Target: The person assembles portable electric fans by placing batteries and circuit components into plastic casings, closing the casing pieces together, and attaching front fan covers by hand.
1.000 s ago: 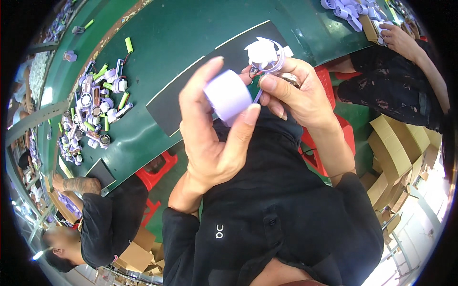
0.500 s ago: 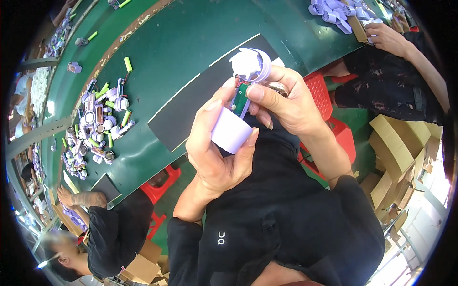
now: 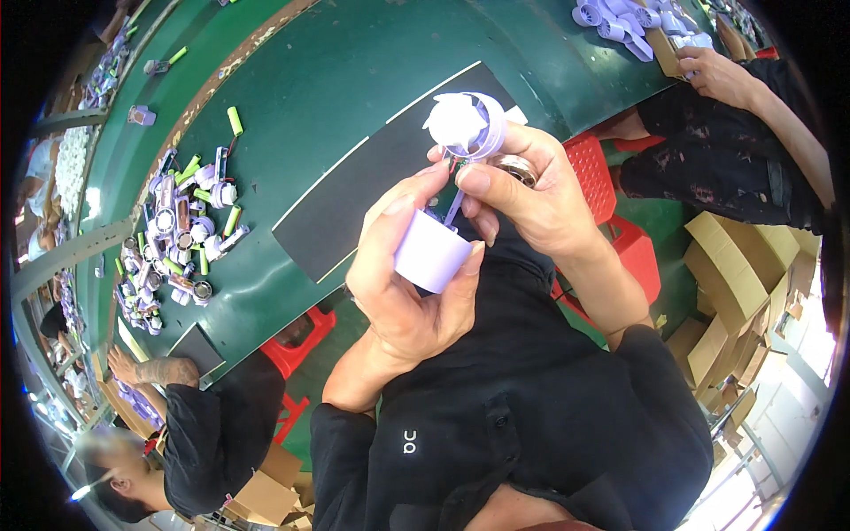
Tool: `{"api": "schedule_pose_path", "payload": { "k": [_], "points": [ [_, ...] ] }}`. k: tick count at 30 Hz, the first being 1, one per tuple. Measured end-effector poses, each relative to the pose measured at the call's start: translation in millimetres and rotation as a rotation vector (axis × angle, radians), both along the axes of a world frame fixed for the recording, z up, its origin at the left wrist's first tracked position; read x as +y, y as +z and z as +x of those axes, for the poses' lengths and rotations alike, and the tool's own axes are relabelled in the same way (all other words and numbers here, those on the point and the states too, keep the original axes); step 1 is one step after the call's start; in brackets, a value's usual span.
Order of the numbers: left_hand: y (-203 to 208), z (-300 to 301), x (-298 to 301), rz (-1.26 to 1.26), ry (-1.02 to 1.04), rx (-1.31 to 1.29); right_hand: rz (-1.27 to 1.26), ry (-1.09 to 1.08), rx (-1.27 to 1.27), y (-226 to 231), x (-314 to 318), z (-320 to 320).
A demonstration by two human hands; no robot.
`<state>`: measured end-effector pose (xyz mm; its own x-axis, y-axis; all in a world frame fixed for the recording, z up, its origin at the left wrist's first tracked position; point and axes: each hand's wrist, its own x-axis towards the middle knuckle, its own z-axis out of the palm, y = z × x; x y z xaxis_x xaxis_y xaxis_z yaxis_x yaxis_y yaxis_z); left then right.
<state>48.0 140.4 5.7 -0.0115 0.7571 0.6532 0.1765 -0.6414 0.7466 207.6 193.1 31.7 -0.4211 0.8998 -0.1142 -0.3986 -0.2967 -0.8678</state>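
Near a glossy green table (image 3: 301, 88), left hand (image 3: 390, 288) half-curled around a smooth lilac plastic cup (image 3: 432, 255), right hand (image 3: 536, 199) pinching a white-bladed lilac plastic fan assembly (image 3: 460, 122), its slim strut (image 3: 456, 211) at the cup's open mouth, lilac tubes (image 3: 613, 26) heaped beside a brown cardboard box (image 3: 662, 53)

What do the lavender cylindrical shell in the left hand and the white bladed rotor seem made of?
Lavender cylindrical shell: probably plastic with a smooth satin finish, judging by its even colour and soft shading. White bladed rotor: likely plastic, from its uniformly white blades; glare hides its finish.
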Motion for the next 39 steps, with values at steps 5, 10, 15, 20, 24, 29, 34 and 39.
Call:
{"api": "schedule_pose_path", "payload": {
  "k": [5,10,15,20,24,29,34,39],
  "points": [
    [-4.3,4.5,1.8,0.047,0.103,0.093,0.086,-0.051,-0.037,-5.9,-1.0,-3.8],
    [5.1,3.2,5.9,0.06,0.129,0.464,0.128,-0.097,-0.107,-9.2,4.3,-5.0],
    [-0.3,2.4,-1.4,-0.242,0.105,-0.099,0.016,-0.009,-0.184,-0.1,9.8,-4.7],
    [2.5,-14.8,6.3,-0.539,-0.098,-0.758,0.271,-0.12,-0.307,1.2,4.8,-12.1],
    [1.2,-14.8,7.7,-0.668,-0.166,-0.901,0.399,-0.05,-0.644,16.2,4.0,-12.4],
    [-20.2,-25.0,5.4,-0.743,-0.258,-0.906,0.614,-0.026,-0.811,16.8,2.6,-17.6],
    [-19.9,-36.6,10.6,-0.924,-0.451,-1.052,0.721,0.085,-0.82,31.2,-1.1,-0.1],
    [-20.3,-50.3,8.0,-1.044,-0.526,-0.936,0.987,0.137,-0.925,30.0,14.6,20.9]
  ]
}}
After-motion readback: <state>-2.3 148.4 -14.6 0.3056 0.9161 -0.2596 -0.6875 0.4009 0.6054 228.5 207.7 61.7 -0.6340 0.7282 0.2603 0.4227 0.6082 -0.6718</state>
